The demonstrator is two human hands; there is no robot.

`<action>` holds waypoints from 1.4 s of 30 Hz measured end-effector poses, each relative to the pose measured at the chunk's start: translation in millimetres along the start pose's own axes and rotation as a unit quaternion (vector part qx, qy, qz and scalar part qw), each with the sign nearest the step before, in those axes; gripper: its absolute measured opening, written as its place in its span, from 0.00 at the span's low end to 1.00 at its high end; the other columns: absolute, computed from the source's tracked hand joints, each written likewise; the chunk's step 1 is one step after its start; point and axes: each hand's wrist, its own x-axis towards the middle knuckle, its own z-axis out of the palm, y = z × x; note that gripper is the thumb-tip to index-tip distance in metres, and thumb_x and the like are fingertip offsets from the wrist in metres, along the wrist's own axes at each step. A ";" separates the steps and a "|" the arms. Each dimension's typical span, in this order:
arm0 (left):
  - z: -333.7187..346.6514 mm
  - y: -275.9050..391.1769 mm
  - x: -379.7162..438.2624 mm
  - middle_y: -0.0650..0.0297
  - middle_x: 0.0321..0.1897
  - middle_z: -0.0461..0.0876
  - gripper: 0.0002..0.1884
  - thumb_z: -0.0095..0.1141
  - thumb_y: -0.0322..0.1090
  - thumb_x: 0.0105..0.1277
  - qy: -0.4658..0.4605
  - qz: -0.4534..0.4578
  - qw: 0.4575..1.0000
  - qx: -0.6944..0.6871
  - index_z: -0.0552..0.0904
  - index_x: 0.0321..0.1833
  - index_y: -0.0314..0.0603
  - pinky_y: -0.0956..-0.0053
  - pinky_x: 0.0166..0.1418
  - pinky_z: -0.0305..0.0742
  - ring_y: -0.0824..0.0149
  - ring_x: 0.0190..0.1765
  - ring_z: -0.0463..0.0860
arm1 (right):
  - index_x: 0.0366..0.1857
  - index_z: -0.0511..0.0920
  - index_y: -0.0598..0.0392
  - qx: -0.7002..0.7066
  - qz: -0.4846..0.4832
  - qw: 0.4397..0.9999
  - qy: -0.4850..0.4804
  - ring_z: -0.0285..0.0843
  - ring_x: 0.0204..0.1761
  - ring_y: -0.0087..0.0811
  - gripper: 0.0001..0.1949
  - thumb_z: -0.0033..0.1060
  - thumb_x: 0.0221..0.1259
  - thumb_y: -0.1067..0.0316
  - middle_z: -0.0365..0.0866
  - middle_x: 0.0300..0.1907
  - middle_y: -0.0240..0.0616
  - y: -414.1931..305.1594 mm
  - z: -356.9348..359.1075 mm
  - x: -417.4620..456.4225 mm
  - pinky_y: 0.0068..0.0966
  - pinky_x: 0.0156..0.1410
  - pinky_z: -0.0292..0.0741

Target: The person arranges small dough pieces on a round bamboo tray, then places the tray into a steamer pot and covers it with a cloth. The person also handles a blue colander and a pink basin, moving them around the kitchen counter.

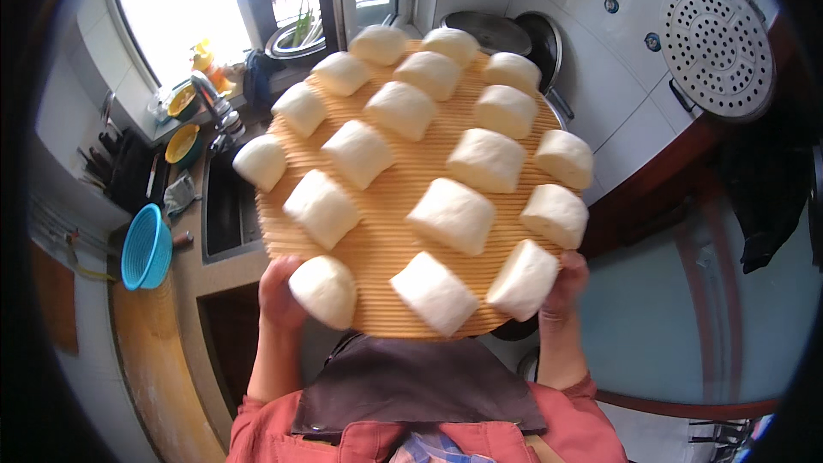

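A round ridged wooden-coloured tray [386, 206] is held up in front of my dark apron. Several pale dough buns [453, 213] lie across it, spaced apart, some close to its rim. My left hand [281, 292] grips the near left edge, beside a rounded bun [325, 291]. At the near right edge my right hand [567, 283] holds the rim, partly hidden behind a cut-sided bun [524, 280]. The fingers under the tray are out of sight.
On the left are a sink [231, 206], a tap [218, 109], a blue plastic basket [146, 247] and a knife block [122, 167]. A perforated steamer plate [719, 45] stands against the tiles at right, above a glass-topped table [656, 321]. Pan lids [488, 32] lean behind the tray.
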 end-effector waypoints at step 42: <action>39.1 -61.1 553.0 0.54 0.47 0.76 0.19 0.48 0.35 0.59 -0.063 -0.109 0.991 0.041 0.70 0.53 0.35 0.58 0.59 0.67 0.58 0.51 0.75 | 0.55 0.60 0.69 0.021 0.068 0.994 0.079 0.61 0.59 0.45 0.27 0.41 0.44 0.74 0.64 0.57 0.50 -125.2 -148.1 408.6 0.40 0.66 0.58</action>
